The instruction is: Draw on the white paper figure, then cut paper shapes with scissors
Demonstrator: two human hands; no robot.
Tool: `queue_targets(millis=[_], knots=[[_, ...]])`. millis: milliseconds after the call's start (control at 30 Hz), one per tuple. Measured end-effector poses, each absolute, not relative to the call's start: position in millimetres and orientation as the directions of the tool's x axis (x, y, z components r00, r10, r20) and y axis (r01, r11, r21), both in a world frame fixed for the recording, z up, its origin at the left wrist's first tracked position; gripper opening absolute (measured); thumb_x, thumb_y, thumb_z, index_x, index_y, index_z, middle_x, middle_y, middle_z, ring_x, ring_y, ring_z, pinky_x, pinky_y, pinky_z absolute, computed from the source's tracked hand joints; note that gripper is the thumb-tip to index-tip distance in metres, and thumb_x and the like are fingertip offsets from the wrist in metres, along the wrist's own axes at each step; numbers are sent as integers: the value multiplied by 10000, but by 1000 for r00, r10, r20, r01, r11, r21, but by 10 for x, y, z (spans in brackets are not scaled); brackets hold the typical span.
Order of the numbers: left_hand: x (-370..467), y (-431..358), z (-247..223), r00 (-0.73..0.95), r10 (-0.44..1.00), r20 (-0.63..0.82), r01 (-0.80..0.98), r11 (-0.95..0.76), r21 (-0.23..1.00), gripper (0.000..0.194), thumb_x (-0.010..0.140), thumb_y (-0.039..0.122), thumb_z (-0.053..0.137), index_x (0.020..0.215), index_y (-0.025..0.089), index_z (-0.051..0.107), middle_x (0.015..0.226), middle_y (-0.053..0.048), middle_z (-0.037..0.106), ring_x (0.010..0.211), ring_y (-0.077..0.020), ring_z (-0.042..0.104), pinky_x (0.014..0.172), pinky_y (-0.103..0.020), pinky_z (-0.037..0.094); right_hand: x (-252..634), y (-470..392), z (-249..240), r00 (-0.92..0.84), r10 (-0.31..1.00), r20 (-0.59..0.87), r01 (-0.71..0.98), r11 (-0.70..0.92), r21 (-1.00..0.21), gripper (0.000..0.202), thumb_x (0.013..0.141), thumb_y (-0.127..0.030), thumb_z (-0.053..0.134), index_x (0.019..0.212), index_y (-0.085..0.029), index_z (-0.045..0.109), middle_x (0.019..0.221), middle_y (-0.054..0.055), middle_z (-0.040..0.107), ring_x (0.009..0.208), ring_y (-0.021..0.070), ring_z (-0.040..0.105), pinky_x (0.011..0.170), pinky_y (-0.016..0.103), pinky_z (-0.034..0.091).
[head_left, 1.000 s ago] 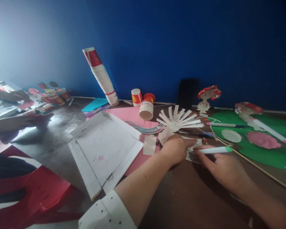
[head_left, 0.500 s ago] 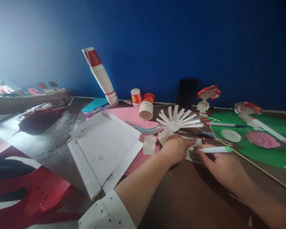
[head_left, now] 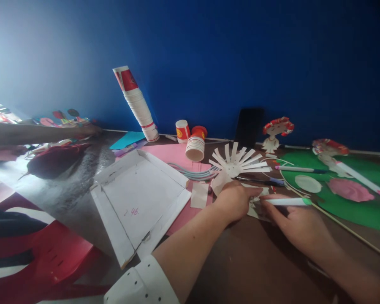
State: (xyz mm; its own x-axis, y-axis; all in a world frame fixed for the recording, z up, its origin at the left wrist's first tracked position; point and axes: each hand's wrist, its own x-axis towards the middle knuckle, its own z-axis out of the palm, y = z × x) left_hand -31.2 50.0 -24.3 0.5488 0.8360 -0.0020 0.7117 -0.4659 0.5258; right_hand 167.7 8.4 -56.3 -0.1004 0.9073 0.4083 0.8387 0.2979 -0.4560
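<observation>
My right hand [head_left: 299,219] is closed around a white marker [head_left: 286,202] with a green end, which points right. Its fingertips are at a small piece of pale paper [head_left: 260,212] on the dark brown table. My left hand [head_left: 236,200] rests at the left side of that paper, index finger stretched across it toward the right hand; its other fingers are curled under and partly hidden. Just behind the left hand sits a white paper piece with a fan of cut strips [head_left: 232,165]. The marker's tip is hidden by the fingers.
A white cardboard tray [head_left: 142,202] lies left of my forearm on pink paper. Against the blue wall lean stacked paper cups [head_left: 139,109] and a black phone [head_left: 248,126]. Green paper [head_left: 342,207] with craft pieces is at right. A person's arm [head_left: 34,134] reaches in at far left.
The view has shifted slightly, so things sit a little lower. Both hands stay at the paper. At far left, another hand of a person has come into view.
</observation>
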Motion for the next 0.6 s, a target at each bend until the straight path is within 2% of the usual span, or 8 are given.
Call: queue_targets(millis=[167, 400, 600], knots=[[-300, 513, -275, 542, 840, 29, 717, -480, 505, 488, 961, 150, 522, 1372, 308, 733, 1100, -99, 766, 1001, -262, 697, 951, -383, 583, 1706, 113, -604, -113, 895, 431, 840, 317, -441, 395, 968, -500, 533, 988, -264, 850, 971, 69, 876, 898, 328, 832, 707, 395, 649], [-293, 511, -254, 543, 840, 4, 736, -479, 478, 518, 932, 116, 534, 1381, 290, 723, 1151, -103, 760, 1033, -257, 697, 967, -378, 582, 1749, 145, -675, -133, 880, 456, 830, 351, -435, 414, 991, -523, 530, 1017, -261, 849, 1039, 79, 872, 986, 342, 820, 780, 427, 651], [-301, 507, -224, 543, 839, -20, 745, -471, 473, 514, 948, 130, 529, 1411, 274, 700, 1154, -106, 761, 1032, -260, 697, 972, -382, 576, 1757, 147, -691, -120, 877, 465, 837, 341, -428, 410, 1000, -522, 530, 1054, -258, 839, 1028, 84, 871, 938, 342, 822, 763, 437, 645]])
